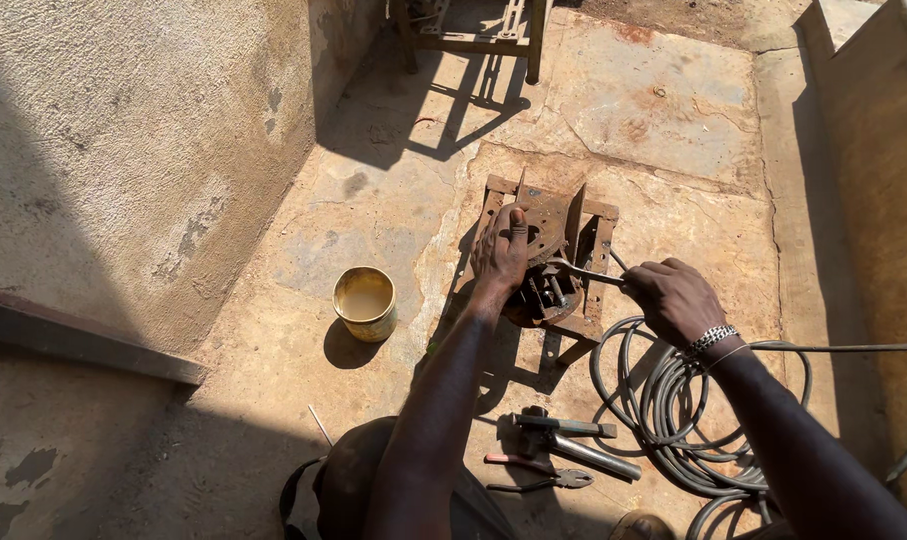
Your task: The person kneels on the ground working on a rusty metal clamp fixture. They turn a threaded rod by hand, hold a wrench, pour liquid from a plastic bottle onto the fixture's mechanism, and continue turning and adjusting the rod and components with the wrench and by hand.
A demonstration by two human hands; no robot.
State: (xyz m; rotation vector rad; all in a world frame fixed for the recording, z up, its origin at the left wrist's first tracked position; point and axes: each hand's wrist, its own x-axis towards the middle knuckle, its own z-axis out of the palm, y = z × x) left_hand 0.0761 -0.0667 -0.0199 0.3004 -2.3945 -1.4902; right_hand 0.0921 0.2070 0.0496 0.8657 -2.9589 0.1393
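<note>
The left hand (501, 248) is laid flat, fingers spread, on a rusty metal disc (545, 232) mounted in a small metal frame (593, 212) on the stone floor, the arm stretched straight forward. The right hand (673, 297), at three o'clock from the disc, is clenched around the handle of a wrench (580, 271) whose head is set at the disc's hub. A yellow tin (364, 303) stands at nine o'clock; coiled cable (663, 400) and pliers (538, 472) lie nearer, toward six.

I see no labels, signs or screens around me; the only package-like thing is a round yellow tin can (364, 303), open-topped, standing on the stone floor (653, 110) left of my work.
</note>
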